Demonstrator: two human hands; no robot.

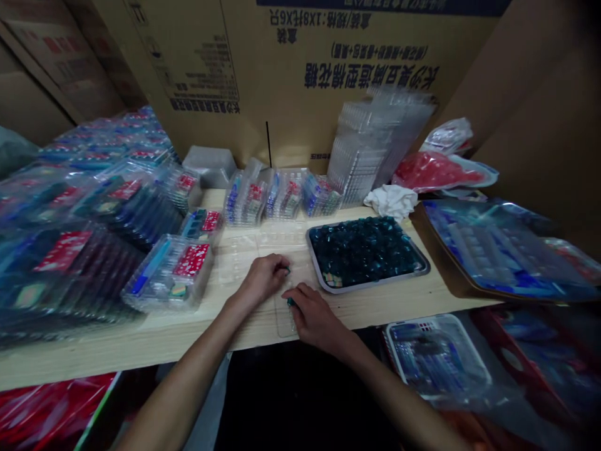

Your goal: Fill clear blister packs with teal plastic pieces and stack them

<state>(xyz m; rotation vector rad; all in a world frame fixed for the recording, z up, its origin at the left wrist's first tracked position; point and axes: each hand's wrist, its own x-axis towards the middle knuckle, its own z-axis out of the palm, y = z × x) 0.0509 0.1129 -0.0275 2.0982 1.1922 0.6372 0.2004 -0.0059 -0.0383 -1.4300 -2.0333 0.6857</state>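
Note:
Over the wooden table, my left hand (264, 277) pinches a small dark teal piece at its fingertips. My right hand (315, 316) is closer to the table's front edge, its thumb and fingers closed on another dark teal piece (291, 302). Both hands are above a clear plastic tray (283, 322) that lies flat and is partly hidden by them. To the right sits a shallow tray (323, 283) heaped with glossy dark teal pieces (369, 247). More clear trays (237, 255) lie flat behind my left hand.
Filled clear packs (171, 272) are stacked at the left. Along the back stand filled trays (284, 195), a tall stack of empty trays (361, 150) and a white cloth (392, 200). A cardboard box (436, 250) with blue packs is at the right.

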